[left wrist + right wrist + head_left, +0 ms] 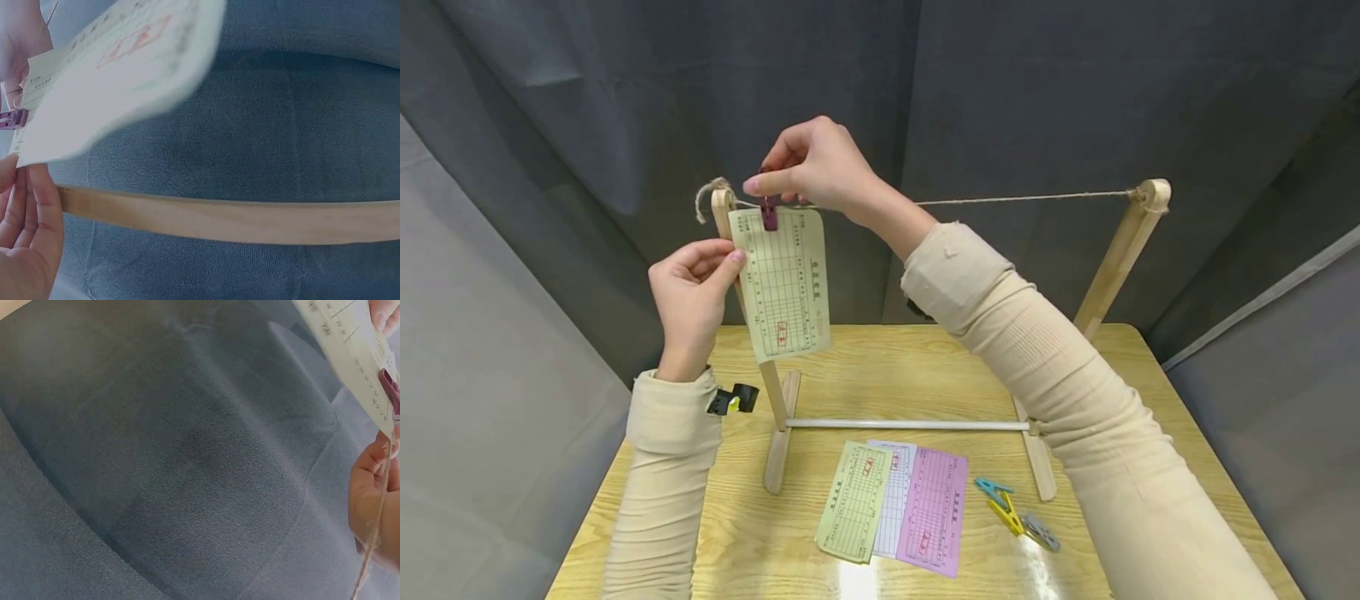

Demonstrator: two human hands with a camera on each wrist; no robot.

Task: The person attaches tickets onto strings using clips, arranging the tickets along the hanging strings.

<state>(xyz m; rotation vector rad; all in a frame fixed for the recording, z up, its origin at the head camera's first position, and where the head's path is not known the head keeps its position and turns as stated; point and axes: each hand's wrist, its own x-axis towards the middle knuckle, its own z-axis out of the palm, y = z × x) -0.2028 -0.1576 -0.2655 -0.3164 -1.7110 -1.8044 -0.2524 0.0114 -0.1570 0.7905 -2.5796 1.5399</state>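
Observation:
A pale green printed form point(782, 283) hangs at the twine line point(1022, 198), close to the left post. My right hand point(823, 167) pinches a dark purple clothespin point(769, 213) whose jaws overlap the form's top edge. My left hand point(688, 287) pinches the form's left edge between thumb and fingers, a little below the clothespin. In the left wrist view the form point(125, 81) bends out from the left fingertips, with the purple clothespin point(14, 119) at its top. In the right wrist view the twine point(375, 531) runs past the right hand point(375, 494).
The wooden rack has a left post point(772, 392), a right post point(1116, 258) and a white crossbar point(910, 425). On the table lie green point(855, 500), white point(895, 508) and pink forms point(934, 512), overlapping. Blue point(994, 487), yellow point(1007, 513) and grey clothespins point(1041, 532) lie beside them.

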